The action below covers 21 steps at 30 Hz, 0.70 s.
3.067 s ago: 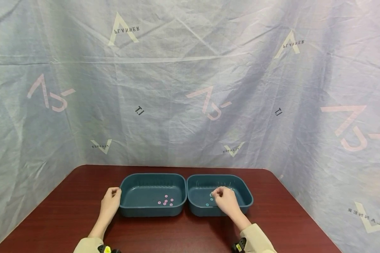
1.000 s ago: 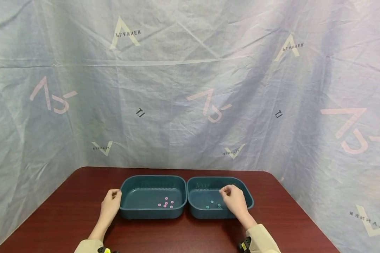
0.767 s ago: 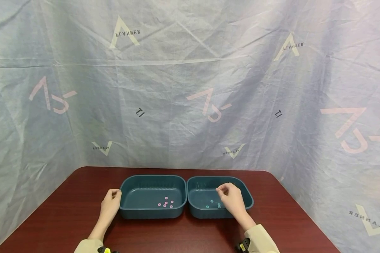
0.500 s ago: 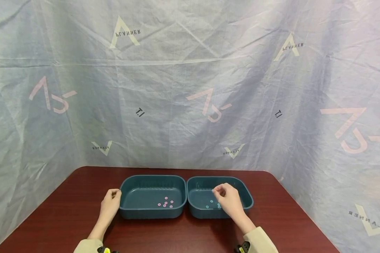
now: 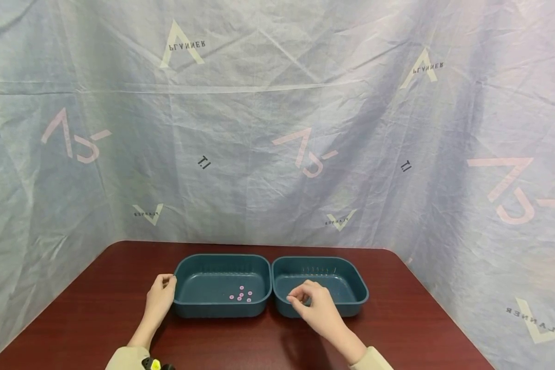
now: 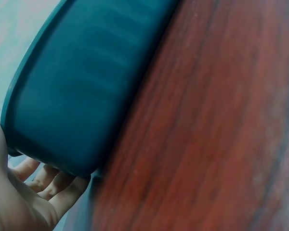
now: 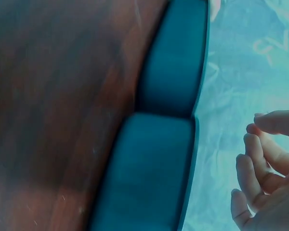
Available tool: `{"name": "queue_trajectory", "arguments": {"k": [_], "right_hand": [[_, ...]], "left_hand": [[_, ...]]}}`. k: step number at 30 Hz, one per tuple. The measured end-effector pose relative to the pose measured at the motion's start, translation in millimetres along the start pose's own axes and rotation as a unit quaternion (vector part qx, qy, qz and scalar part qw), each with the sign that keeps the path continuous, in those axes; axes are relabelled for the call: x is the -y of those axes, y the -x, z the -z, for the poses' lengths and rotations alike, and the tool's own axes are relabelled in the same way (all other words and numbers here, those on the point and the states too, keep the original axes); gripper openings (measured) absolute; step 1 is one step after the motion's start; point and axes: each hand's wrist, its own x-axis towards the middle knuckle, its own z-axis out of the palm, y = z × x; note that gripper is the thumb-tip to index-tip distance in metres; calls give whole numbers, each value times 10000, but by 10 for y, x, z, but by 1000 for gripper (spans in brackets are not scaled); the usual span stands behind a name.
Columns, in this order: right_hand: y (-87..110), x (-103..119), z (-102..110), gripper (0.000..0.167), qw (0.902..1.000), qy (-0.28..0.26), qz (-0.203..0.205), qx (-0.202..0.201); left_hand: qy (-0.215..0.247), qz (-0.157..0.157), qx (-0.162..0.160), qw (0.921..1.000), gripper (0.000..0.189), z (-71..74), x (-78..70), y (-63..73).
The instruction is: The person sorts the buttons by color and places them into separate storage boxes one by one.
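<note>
Two dark teal plastic basins stand side by side on the table. At the left basin [image 5: 219, 311], my left hand [image 5: 160, 298] grips the left rim. In the left wrist view, the left hand's fingers [image 6: 62, 192] lie against its outer wall. Several small pink ring-like discs [image 5: 241, 295] lie on that basin's floor. My right hand [image 5: 318, 308] is over the front left of the right basin [image 5: 351, 309], thumb and index fingertips together. The right wrist view shows the right hand's other fingers [image 7: 248, 173] loosely bent; I cannot tell whether a tiny piece is pinched. The right hand hides the small teal discs.
A dark red wooden table [image 5: 240, 344] bears both basins, whose neighbouring rims meet. A grey printed cloth [image 5: 240, 195] hangs around the table's back and sides.
My right hand rose from the right basin's floor, then moved left and toward me, thumb and index fingertips staying together. It now covers the teal discs seen before. The left hand has stayed put.
</note>
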Motion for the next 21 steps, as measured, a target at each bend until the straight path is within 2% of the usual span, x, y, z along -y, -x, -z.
{"name": "queue_trajectory", "arguments": {"k": [7, 14, 21], "right_hand": [[91, 78, -117, 5, 9984, -52, 108, 548], [153, 138, -203, 5, 9949, -398, 394, 833], [204, 162, -251, 5, 9891, -651, 451, 1243]], "left_hand": [[8, 23, -53, 10000, 52, 6, -4, 0], [23, 23, -49, 10000, 52, 1, 10, -16], [17, 43, -27, 10000, 53, -2, 9, -8]]}}
